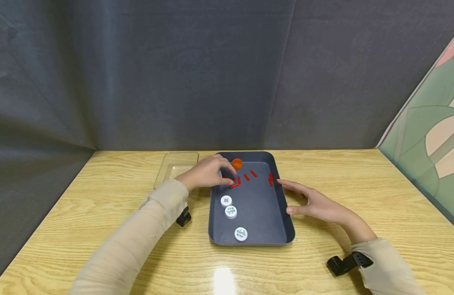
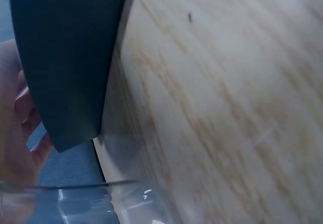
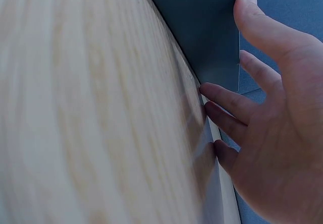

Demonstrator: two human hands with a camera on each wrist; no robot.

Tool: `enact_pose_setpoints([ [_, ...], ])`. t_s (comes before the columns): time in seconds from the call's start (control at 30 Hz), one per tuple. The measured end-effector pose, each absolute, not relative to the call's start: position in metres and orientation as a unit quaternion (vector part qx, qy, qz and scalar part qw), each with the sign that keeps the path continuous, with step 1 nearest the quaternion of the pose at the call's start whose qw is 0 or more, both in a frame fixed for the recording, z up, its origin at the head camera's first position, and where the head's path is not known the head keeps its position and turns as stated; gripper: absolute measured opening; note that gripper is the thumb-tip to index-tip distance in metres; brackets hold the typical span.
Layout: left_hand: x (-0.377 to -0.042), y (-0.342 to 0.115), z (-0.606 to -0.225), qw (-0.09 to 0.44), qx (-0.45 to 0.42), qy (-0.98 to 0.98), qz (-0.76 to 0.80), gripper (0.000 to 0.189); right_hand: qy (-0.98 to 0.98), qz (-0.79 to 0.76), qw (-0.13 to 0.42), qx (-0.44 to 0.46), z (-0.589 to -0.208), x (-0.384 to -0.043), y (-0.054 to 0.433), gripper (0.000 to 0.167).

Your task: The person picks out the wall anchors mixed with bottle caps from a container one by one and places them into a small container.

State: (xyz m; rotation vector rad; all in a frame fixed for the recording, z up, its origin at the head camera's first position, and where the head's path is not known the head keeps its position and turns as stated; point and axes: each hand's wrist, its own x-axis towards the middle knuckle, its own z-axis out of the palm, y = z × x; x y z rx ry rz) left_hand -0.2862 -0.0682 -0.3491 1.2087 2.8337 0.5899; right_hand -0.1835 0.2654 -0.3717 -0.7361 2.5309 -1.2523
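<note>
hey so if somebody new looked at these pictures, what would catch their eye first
Probably the bright red sticks, scattered across the far half of the dark gray tray, with the left hand over its left side beside some of them. Next might come three round white lids in the tray's near left part, and a small orange cap at its far end.

a dark grey cloth (image 1: 197, 73) hangs in front of me, creased at my left, with a seam right of centre. it meets the back edge of my pale wood-grain table (image 1: 112, 213), which shows a bright glare (image 1: 224, 280) close to me. at my right i see a panel (image 1: 433, 119) painted with green leaf shapes and some pink.
</note>
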Motion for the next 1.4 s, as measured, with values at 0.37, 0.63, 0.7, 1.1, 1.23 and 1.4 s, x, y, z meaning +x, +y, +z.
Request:
enact_pose_setpoints([
  [0.37, -0.283, -0.057, -0.347, 0.033, 0.377, 0.914, 0.146, 0.025, 0.863, -0.425, 0.109, -0.249, -0.372, -0.183, 0.266, 0.077],
  [0.63, -0.283, -0.052, -0.35, 0.023, 0.378, 0.919, 0.106, 0.022, 0.863, -0.424, 0.107, -0.253, -0.372, -0.183, 0.265, 0.077],
  [0.7, -0.284, -0.052, -0.352, 0.02, 0.374, 0.922, 0.104, 0.02, 0.862, -0.426, 0.109, -0.253, -0.372, -0.183, 0.265, 0.077],
  [1.1, -0.285, -0.049, -0.355, 0.023, 0.367, 0.924, 0.105, 0.012, 0.858, -0.432, 0.112, -0.253, -0.374, -0.184, 0.266, 0.077],
  [1.23, -0.286, -0.049, -0.356, 0.02, 0.371, 0.922, 0.109, 0.013, 0.857, -0.434, 0.113, -0.252, -0.374, -0.184, 0.266, 0.077],
  [1.4, -0.286, -0.049, -0.355, 0.017, 0.376, 0.92, 0.107, 0.013, 0.858, -0.432, 0.113, -0.252, -0.374, -0.184, 0.266, 0.077],
])
